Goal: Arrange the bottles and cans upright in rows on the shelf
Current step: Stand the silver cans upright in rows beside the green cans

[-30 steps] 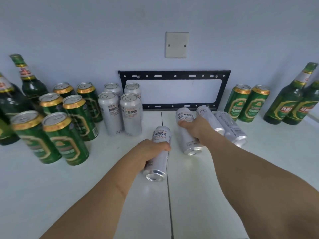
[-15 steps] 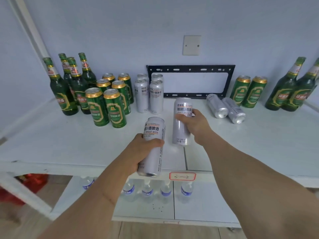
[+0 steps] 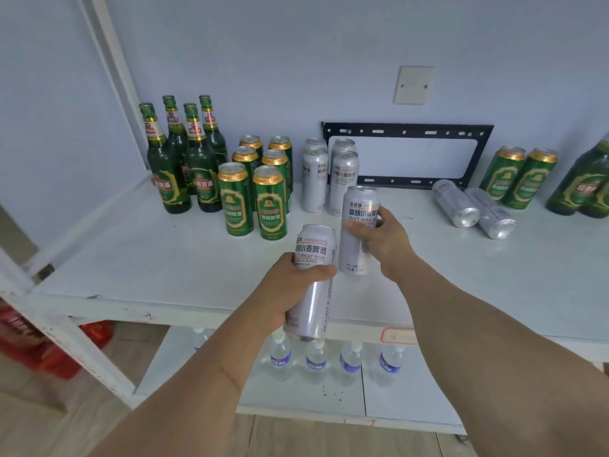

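Note:
My left hand (image 3: 291,291) grips a silver can (image 3: 313,282), upright in the air in front of the white shelf (image 3: 138,258). My right hand (image 3: 382,240) holds a second silver can (image 3: 357,225) upright just above the shelf. Behind them stand several upright silver cans (image 3: 329,176), several green cans (image 3: 253,189) and several green bottles (image 3: 184,156) in rows at the left. Two silver cans (image 3: 474,209) lie on their sides at the right.
Two green cans (image 3: 519,176) and green bottles (image 3: 586,186) stand at the far right. A black metal bracket (image 3: 408,130) leans on the back wall. Water bottles (image 3: 333,357) stand on the lower shelf. A white post (image 3: 66,338) frames the left; red packs (image 3: 29,341) sit below.
Both hands have lifted their silver cans from lying on the shelf and turned them upright. The view has pulled back, showing the shelf edge and the lower shelf.

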